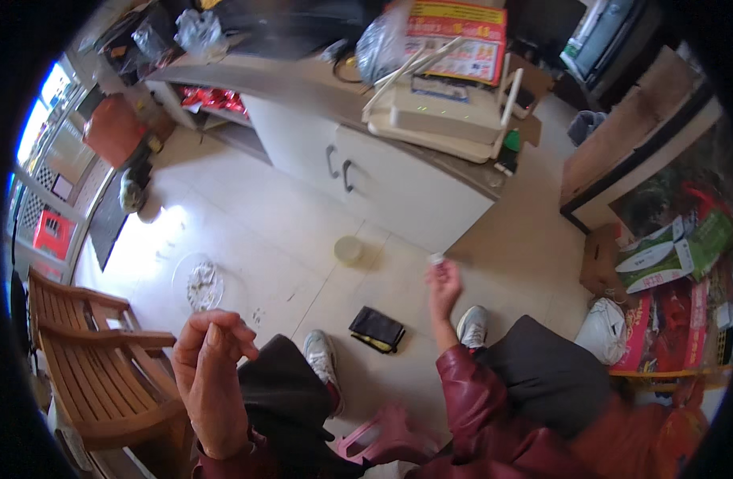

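My left hand (210, 363) is raised near my left knee, fingers curled together; whether anything sits in them I cannot tell. My right hand (444, 283) reaches out over the floor and pinches a small whitish object (436, 259) between the fingertips. A black wallet-like pouch (377, 328) lies on the tiles between my two white shoes (322, 357) (472, 325). A round pale lid or cup (348, 250) stands on the floor beyond it.
A white cabinet (382, 180) with a router and a box on top stands ahead. A wooden bench (95, 351) is at my left. A clear dish with crumpled paper (200, 283) lies on the floor. Cartons and bags (669, 295) pile up at the right. A pink stool (382, 435) is under me.
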Motion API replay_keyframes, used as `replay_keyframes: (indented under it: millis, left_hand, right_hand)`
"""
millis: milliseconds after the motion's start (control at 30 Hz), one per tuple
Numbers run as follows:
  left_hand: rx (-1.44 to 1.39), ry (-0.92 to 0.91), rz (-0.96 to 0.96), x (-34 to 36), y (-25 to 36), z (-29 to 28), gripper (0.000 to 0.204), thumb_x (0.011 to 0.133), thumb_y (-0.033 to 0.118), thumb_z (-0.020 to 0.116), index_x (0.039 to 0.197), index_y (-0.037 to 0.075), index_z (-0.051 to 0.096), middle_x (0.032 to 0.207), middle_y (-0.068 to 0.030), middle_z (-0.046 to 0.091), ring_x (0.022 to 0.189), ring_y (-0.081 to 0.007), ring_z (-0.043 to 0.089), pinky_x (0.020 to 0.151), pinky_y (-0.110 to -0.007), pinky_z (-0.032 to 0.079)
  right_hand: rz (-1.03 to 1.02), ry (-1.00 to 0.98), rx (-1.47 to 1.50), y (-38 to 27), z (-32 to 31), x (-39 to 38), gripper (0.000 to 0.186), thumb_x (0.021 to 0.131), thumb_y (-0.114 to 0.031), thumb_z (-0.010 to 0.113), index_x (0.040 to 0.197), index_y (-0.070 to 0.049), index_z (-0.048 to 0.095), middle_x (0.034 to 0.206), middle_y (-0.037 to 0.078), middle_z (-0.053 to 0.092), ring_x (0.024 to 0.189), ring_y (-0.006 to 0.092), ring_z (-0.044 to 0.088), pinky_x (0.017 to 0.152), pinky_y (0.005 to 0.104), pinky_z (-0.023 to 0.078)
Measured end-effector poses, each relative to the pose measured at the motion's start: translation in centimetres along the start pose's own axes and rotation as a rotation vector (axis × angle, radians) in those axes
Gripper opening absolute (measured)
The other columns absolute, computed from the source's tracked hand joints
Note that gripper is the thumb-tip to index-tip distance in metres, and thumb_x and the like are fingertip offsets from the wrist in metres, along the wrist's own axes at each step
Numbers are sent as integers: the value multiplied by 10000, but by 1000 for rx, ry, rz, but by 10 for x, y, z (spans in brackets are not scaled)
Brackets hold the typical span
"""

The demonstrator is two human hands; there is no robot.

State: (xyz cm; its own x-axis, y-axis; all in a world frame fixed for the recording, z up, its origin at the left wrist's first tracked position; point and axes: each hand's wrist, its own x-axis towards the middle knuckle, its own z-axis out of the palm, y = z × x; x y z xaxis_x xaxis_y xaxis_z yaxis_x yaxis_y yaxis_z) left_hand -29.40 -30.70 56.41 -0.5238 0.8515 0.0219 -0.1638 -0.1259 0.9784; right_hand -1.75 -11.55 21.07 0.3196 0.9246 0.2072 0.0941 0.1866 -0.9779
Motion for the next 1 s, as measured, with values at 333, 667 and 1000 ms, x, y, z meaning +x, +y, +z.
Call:
replay_keyframes:
  millis: [333,667,1000]
  left_hand:
    - [-93,-62,-102,7,-8,24,204,1020,177,537,1020,4,645,844,-80,665,702,-112,583,694,-228,472]
    - [5,-14,-118,9,-7,31,205,1013,215,554,1011,30,643,823,-51,640,685,-101,568,668,-224,440]
    - [-75,17,-128,4,-1,15,221,1012,173,539,1046,-27,625,848,-82,650,747,-124,598,694,-234,476]
  right_hand:
    - [-457,261,-497,-182,-72,291,164,821,-73,756,938,-21,655,788,102,692,755,213,683,650,335,525]
    - [-534,86,-982,-160,-34,379,99,835,-72,641,921,-58,689,805,167,696,785,357,671,708,426,527]
    - [-412,24,-492,-138,-47,351,248,947,-20,571,1172,-11,675,976,75,729,881,162,691,779,309,544]
